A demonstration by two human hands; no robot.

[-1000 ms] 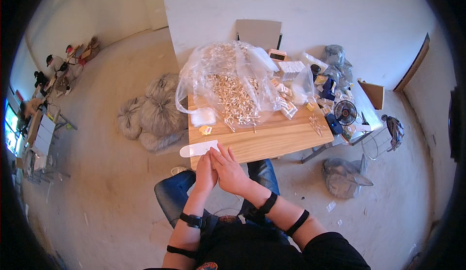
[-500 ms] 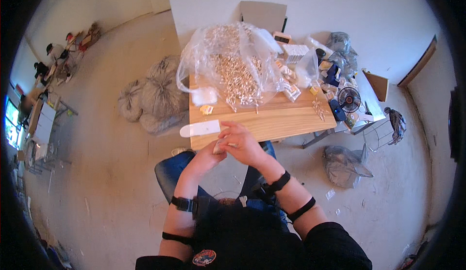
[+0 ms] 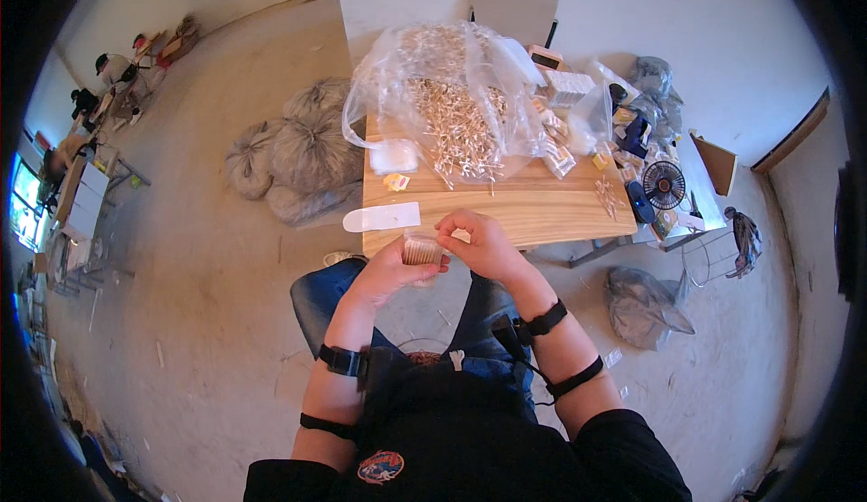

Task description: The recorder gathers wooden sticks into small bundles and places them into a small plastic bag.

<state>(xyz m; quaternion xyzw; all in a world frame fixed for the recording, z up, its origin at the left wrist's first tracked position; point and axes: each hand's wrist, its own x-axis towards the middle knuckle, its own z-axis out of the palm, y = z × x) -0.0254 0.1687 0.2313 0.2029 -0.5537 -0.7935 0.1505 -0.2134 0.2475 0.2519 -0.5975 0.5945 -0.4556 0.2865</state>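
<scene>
My left hand (image 3: 386,274) is closed round a small clear packet of cotton swabs (image 3: 422,249), with the swabs lined up side by side. It holds the packet over my lap, just off the near edge of the table. At the packet's upper right corner is my right hand (image 3: 483,245), its thumb and forefinger pinched together; what lies between them is too small to make out. A white strip with a rounded end (image 3: 384,217) lies just beyond my left hand. Farther back, a large clear bag (image 3: 361,109) spills loose cotton swabs (image 3: 456,127) onto the wooden table (image 3: 533,202).
Near the bag lie a white stack (image 3: 394,155) and a yellow packet (image 3: 396,182). Packed boxes, a black fan (image 3: 664,184) and a blue case (image 3: 639,202) crowd the right. Grey sacks (image 3: 321,145) stand left of the table. Several people work at the far left.
The packet has come into clear view in my left hand, its row of swabs showing. My right hand has moved off the left hand toward the packet's upper right corner. The view has shifted slightly.
</scene>
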